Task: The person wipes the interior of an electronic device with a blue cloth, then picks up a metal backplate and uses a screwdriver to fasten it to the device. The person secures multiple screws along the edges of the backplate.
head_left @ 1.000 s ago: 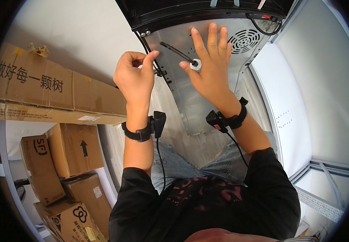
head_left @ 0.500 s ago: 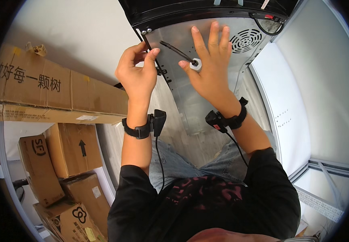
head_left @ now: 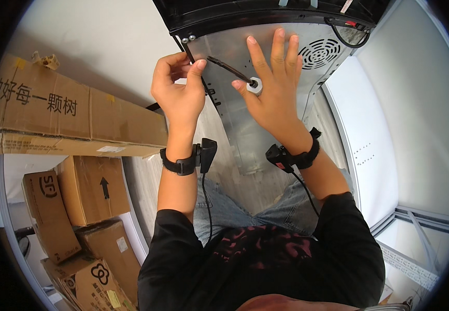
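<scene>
A dark-shafted screwdriver (head_left: 229, 69) with a pale hexagonal handle sticks out from under my right hand (head_left: 276, 85), its tip pointing up and left. The handle is tucked between that hand's thumb and palm, while the fingers stretch flat over a silvery metal panel (head_left: 242, 135). At the panel's left edge, my left hand (head_left: 179, 85) has curled fingers and a bent thumb. Its fingertips are partly hidden, and whatever lies between them cannot be made out. Two bolt heads (head_left: 188, 39) show at the panel's upper left corner, just above the left hand.
A black housing (head_left: 266, 15) runs above the panel, with a looped black cable (head_left: 346, 41) at its right. Round vent slots (head_left: 319, 54) pierce the panel. A long cardboard box (head_left: 74, 109) and several stacked cartons (head_left: 100, 189) stand left. A white panel (head_left: 364, 124) stands right.
The view has shifted slightly. My left hand sits a little farther right, its fingers still curled at the edge. The right hand's fingers are spread slightly wider; the screwdriver stays under it.
</scene>
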A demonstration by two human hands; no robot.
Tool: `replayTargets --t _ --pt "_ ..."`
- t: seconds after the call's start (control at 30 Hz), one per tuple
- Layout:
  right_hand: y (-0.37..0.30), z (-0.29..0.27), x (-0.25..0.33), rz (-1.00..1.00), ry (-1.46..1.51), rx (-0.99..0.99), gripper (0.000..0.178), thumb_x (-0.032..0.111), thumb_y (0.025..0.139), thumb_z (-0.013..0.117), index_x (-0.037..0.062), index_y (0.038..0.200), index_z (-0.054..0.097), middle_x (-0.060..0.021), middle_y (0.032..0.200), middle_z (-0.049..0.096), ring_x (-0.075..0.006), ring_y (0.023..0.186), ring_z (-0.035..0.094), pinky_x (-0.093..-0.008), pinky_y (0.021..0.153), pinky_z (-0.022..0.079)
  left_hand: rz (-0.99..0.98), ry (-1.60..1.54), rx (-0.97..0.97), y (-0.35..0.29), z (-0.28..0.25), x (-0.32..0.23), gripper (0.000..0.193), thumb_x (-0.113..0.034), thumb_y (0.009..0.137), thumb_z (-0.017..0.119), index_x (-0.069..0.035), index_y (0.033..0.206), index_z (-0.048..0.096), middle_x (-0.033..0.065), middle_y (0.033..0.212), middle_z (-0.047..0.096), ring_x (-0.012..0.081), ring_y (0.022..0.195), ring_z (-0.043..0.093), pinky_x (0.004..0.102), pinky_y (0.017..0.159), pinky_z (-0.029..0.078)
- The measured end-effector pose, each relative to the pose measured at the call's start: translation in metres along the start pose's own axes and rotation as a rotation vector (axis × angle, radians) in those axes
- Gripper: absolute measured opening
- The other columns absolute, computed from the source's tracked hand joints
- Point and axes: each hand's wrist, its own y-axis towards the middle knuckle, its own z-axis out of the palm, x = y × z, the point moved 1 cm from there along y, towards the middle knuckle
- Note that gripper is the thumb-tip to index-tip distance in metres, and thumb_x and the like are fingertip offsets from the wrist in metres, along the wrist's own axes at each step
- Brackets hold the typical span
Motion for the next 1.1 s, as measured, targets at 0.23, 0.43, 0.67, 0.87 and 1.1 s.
replayTargets --t 0.23,0.43,0.67,0.87,1.1 --pt "0.001 -0.003 0.002 0.014 0.023 0.009 0.072 0.028 0.077 0.071 0.0242 0.142 0.039 -0.0170 0.154 0.015 -0.0434 0.141 0.007 -0.0669 0.102 0.014 -0.099 -0.354 0.016 -0.008 0.002 0.023 0.026 -0.008 0.080 0.074 0.000 0.099 0.059 0.0039 0.090 0.060 0.0091 0.079 0.056 0.0226 0.068 0.049" --pt "0.002 -0.001 0.002 0.009 0.014 0.004 0.071 0.029 0.077 0.071 0.0240 0.141 0.040 -0.0171 0.154 0.014 -0.0432 0.141 0.007 -0.0667 0.102 0.015 -0.105 -0.424 0.053 -0.009 0.001 0.028 0.020 0.000 0.084 0.067 0.000 0.101 0.057 0.0032 0.087 0.057 0.0098 0.081 0.054 0.0237 0.068 0.050" --pt "0.002 -0.002 0.002 0.001 0.009 0.007 0.073 0.030 0.076 0.072 0.0229 0.142 0.040 -0.0184 0.154 0.013 -0.0445 0.140 0.007 -0.0672 0.101 0.016 -0.083 -0.332 -0.040 -0.011 0.007 0.023 0.023 -0.006 0.080 0.073 -0.001 0.097 0.059 0.0032 0.086 0.058 0.0081 0.075 0.054 0.0233 0.070 0.050" --pt "0.001 -0.001 0.003 0.005 0.016 0.005 0.073 0.031 0.077 0.071 0.0221 0.142 0.040 -0.0194 0.154 0.013 -0.0458 0.140 0.006 -0.0681 0.101 0.015 -0.040 -0.180 -0.097 -0.008 0.008 0.010 0.023 -0.005 0.077 0.074 -0.002 0.095 0.059 0.0028 0.081 0.060 0.0089 0.068 0.056 0.0221 0.067 0.048" --pt "0.003 -0.004 0.008 0.007 0.029 0.014 0.069 0.032 0.078 0.070 0.0219 0.140 0.042 -0.0191 0.154 0.012 -0.0450 0.140 0.006 -0.0685 0.101 0.014 0.023 -0.075 -0.144 -0.005 0.005 0.001 0.022 0.001 0.073 0.073 -0.003 0.090 0.060 0.0028 0.074 0.060 0.0104 0.064 0.058 0.0240 0.063 0.049"
